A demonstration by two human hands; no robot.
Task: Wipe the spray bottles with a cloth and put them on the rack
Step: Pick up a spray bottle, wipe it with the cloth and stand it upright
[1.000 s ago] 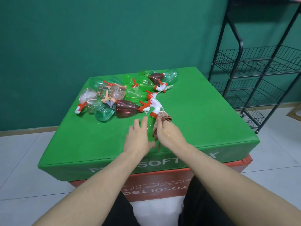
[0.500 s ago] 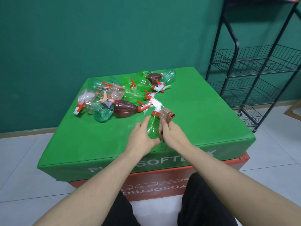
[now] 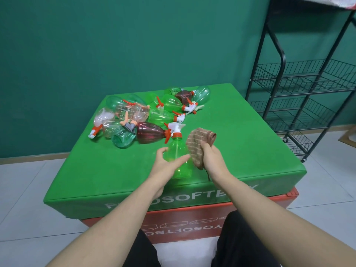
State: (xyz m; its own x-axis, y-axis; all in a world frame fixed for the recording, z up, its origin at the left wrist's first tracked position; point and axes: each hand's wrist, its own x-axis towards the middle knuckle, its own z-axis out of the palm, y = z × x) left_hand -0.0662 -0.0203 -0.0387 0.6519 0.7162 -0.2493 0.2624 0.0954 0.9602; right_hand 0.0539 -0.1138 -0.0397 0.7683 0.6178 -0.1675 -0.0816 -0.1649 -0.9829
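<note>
Your left hand (image 3: 165, 166) curls its fingers around the green spray bottle (image 3: 178, 157), and they hide part of its body. Your right hand (image 3: 212, 158) clamps the brown cloth (image 3: 198, 145) against the bottle's right side. Beyond your fingertips lies a pile of bottles (image 3: 150, 116), overlapping, so hard to count exactly; two are dark red. The black wire rack (image 3: 300, 89), right of your fingers, is cut off by the frame.

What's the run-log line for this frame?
phase: wiping | left hand: holds green spray bottle | right hand: presses brown cloth to bottle | rack: no bottles seen
</note>
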